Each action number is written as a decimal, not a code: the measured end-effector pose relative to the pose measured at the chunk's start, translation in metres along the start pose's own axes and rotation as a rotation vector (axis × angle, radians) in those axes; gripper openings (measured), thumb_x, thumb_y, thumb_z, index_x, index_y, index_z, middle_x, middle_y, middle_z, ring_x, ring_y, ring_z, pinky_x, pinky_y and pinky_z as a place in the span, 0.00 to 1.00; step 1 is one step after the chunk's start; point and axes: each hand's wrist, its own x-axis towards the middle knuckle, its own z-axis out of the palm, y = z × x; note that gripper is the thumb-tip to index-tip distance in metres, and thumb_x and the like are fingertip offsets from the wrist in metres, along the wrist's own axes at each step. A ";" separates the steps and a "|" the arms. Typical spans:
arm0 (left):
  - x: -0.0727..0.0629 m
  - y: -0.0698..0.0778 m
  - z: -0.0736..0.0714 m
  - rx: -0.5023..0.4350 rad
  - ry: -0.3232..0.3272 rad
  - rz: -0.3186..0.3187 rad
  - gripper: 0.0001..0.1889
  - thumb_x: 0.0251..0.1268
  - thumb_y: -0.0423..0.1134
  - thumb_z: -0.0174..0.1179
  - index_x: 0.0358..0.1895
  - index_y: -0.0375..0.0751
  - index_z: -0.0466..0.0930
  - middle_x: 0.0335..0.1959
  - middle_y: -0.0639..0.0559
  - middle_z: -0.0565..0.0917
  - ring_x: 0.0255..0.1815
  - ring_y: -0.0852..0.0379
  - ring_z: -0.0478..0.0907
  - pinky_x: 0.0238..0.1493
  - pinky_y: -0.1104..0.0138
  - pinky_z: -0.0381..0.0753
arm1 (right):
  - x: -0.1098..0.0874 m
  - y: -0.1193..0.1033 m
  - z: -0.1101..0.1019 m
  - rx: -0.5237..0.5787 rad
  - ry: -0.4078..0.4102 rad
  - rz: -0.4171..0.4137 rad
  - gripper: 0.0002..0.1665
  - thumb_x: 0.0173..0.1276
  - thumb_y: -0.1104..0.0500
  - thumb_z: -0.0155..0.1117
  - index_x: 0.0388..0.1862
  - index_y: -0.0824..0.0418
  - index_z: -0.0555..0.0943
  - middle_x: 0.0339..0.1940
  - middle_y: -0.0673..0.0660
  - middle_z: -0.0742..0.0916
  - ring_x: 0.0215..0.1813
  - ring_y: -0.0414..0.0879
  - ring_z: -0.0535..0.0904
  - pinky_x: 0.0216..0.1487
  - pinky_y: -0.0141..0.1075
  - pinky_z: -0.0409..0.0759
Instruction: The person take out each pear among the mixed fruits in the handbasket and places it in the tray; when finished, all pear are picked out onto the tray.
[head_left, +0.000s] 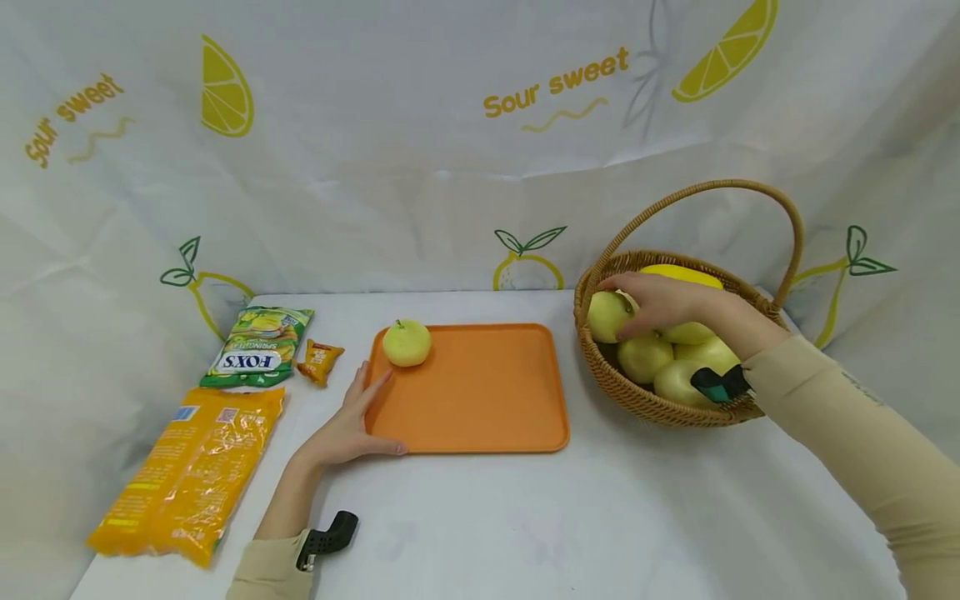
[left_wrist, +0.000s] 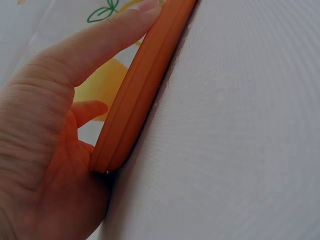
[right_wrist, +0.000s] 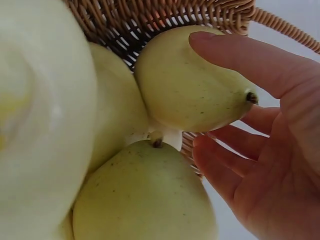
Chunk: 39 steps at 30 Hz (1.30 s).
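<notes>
My left hand (head_left: 347, 427) rests around the front-left corner of the orange tray (head_left: 480, 392), fingers spread along its left side and thumb on the front edge. In the left wrist view the tray's rim (left_wrist: 135, 100) stands between thumb and fingers. A pale green pear (head_left: 407, 343) sits in the tray's back-left corner. My right hand (head_left: 663, 302) reaches into the wicker basket (head_left: 637, 400) and grips a pear (right_wrist: 190, 82) at its left side, thumb over it and fingers around the far side. More pears (right_wrist: 145, 200) lie beside it.
A yellow fruit (head_left: 686, 275) lies at the back of the basket under its tall handle (head_left: 720, 183). On the left are a green FOX'S bag (head_left: 258, 346), a small orange packet (head_left: 320, 362) and a large orange bag (head_left: 191, 471). A printed white cloth hangs behind the table.
</notes>
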 end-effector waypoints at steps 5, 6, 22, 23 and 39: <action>0.000 -0.002 0.001 -0.001 0.002 -0.002 0.61 0.42 0.55 0.78 0.79 0.50 0.47 0.78 0.45 0.25 0.77 0.39 0.24 0.68 0.33 0.38 | 0.008 0.007 0.004 -0.002 -0.022 -0.008 0.44 0.55 0.60 0.73 0.69 0.68 0.65 0.61 0.66 0.75 0.56 0.57 0.73 0.55 0.50 0.71; 0.000 -0.002 0.001 -0.001 0.003 -0.003 0.61 0.42 0.55 0.78 0.79 0.50 0.47 0.78 0.45 0.25 0.77 0.39 0.24 0.68 0.33 0.38 | 0.009 0.008 0.005 0.003 -0.027 -0.007 0.45 0.55 0.60 0.73 0.69 0.68 0.64 0.61 0.66 0.75 0.55 0.56 0.73 0.54 0.50 0.72; 0.000 -0.001 0.000 0.002 0.007 -0.001 0.61 0.42 0.55 0.78 0.79 0.51 0.48 0.78 0.45 0.25 0.77 0.40 0.24 0.68 0.34 0.41 | 0.019 0.015 0.006 -0.062 -0.036 -0.012 0.41 0.53 0.55 0.76 0.64 0.62 0.69 0.51 0.59 0.80 0.46 0.52 0.75 0.46 0.46 0.73; 0.000 -0.001 0.000 0.003 0.006 -0.001 0.61 0.42 0.55 0.78 0.79 0.51 0.48 0.78 0.45 0.25 0.77 0.40 0.24 0.68 0.34 0.41 | 0.019 0.016 0.007 -0.067 -0.030 -0.018 0.41 0.52 0.55 0.77 0.63 0.62 0.69 0.50 0.59 0.80 0.46 0.52 0.75 0.45 0.46 0.73; 0.000 0.001 0.000 0.009 0.001 -0.005 0.61 0.42 0.55 0.78 0.79 0.52 0.47 0.78 0.44 0.25 0.77 0.40 0.24 0.68 0.34 0.40 | 0.005 0.012 0.000 -0.054 0.049 -0.092 0.41 0.51 0.52 0.79 0.63 0.61 0.73 0.49 0.55 0.82 0.45 0.47 0.76 0.46 0.44 0.75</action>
